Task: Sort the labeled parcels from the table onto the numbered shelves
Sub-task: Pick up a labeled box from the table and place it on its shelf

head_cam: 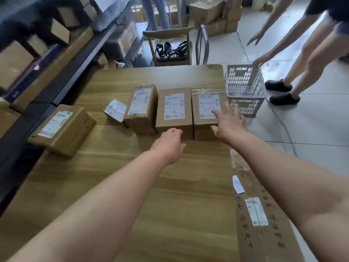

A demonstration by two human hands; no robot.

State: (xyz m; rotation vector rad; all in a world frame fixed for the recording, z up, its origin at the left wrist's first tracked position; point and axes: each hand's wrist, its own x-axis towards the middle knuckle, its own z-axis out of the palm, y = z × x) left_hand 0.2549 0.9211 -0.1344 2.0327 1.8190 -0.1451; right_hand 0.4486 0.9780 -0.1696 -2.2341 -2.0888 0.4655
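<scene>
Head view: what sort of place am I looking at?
Probably a parcel sorting room or small warehouse: labeled parcels lie on a table, shelves beside it hold cartons, and a crate stands nearby.

Five brown cardboard parcels lie on the bench (132, 186), each with a white printed label on top. Three stand side by side in a touching row. The left parcel (141, 108) is taped over, the middle parcel (174, 112) is hand-marked "1-6", and the right parcel (205, 110) is marked "1-" with the rest hidden. A small parcel (115, 110) leans tilted against the row's left end. A larger parcel (62, 129) sits askew at the bench's left edge, beside the dark shelves (56, 91) stacked with boxes.
</scene>
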